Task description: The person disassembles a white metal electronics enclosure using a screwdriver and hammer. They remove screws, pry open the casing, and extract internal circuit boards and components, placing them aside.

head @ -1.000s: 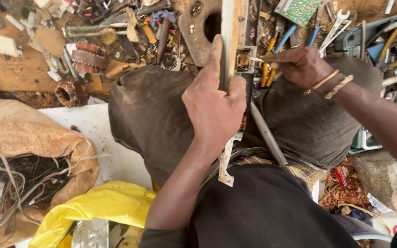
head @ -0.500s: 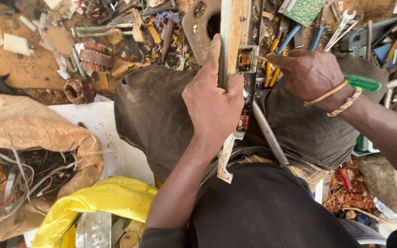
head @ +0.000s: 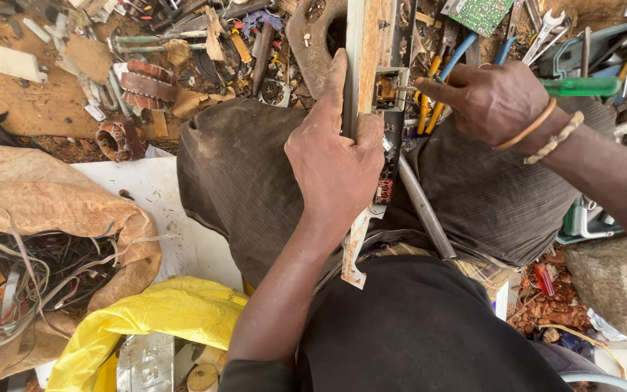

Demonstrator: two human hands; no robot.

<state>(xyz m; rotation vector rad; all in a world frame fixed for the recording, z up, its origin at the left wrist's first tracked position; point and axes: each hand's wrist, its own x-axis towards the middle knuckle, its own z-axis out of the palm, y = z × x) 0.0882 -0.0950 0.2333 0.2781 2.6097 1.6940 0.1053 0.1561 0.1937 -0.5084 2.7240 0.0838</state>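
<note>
Left hand [head: 335,156] grips rusty panel [head: 368,43]; right hand [head: 491,101] holds screwdriver [head: 582,86].

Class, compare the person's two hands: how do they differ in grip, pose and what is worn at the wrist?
The left hand wraps round the long rusty metal strip, thumb stretched along it; the right hand grips a green-handled screwdriver, its tip at the strip's side. The right wrist wears two bracelets; the left wrist is bare. Both work on the same strip, above the lap.
</note>
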